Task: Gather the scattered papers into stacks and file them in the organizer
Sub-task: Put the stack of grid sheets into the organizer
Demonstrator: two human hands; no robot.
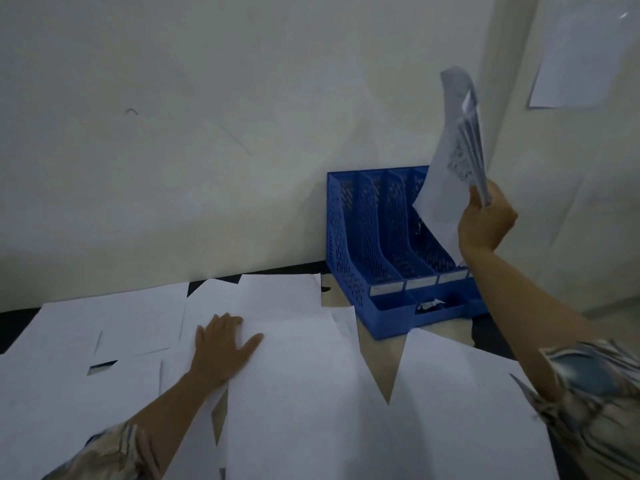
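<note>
Several white sheets of paper [287,368] lie scattered and overlapping across the table. My left hand [221,344] rests flat on them near the middle, fingers spread. My right hand [485,223] grips a stack of papers [453,147] by its lower edge and holds it upright in the air. That stack hangs above the right end of a blue mesh organizer [374,237], which stands against the wall with several upright slots and a low front tray. The organizer's right side is hidden behind my right hand and arm.
A pale wall rises right behind the table. A sheet of paper [585,57] is pinned to the wall at the upper right. A small crumpled scrap [429,304] lies in the organizer's front tray. Tan tabletop [384,362] shows between sheets in front of the organizer.
</note>
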